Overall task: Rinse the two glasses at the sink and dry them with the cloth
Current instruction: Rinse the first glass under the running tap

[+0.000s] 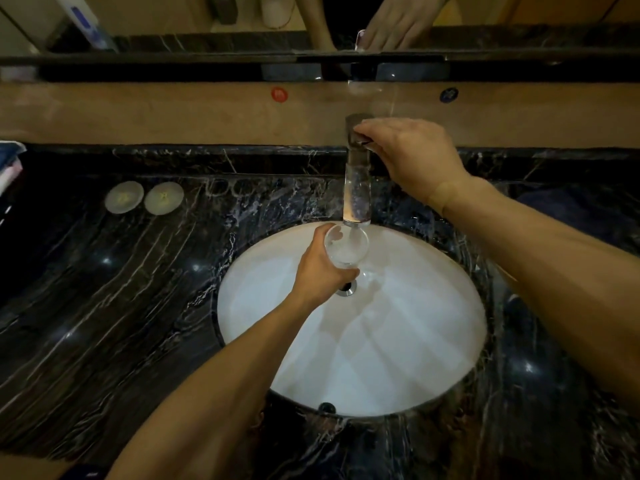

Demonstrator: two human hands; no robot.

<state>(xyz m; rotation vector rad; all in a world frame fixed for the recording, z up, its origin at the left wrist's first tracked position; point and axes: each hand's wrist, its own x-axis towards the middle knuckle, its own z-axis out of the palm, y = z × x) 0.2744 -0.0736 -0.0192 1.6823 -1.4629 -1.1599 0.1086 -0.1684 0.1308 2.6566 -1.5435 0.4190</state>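
Observation:
My left hand [320, 266] grips a clear glass [346, 244] upright over the white sink [433, 341], its mouth right under the spout of the chrome tap [356, 192]. Water stands in the glass. My right hand [408, 157] rests on the tap's lever at the top, fingers curled over it. The dark marble counter [121, 289] surrounds the bowl. A dark cloth [571, 209] lies on the counter at the right, partly hidden behind my right forearm. I see no second glass.
Two round white lids or coasters [124, 197] [163, 198] lie on the counter at the left. Folded towels [10, 168] sit at the far left edge. A mirror [346, 22] runs along the back above a ledge. The drain [347, 287] is mid-bowl.

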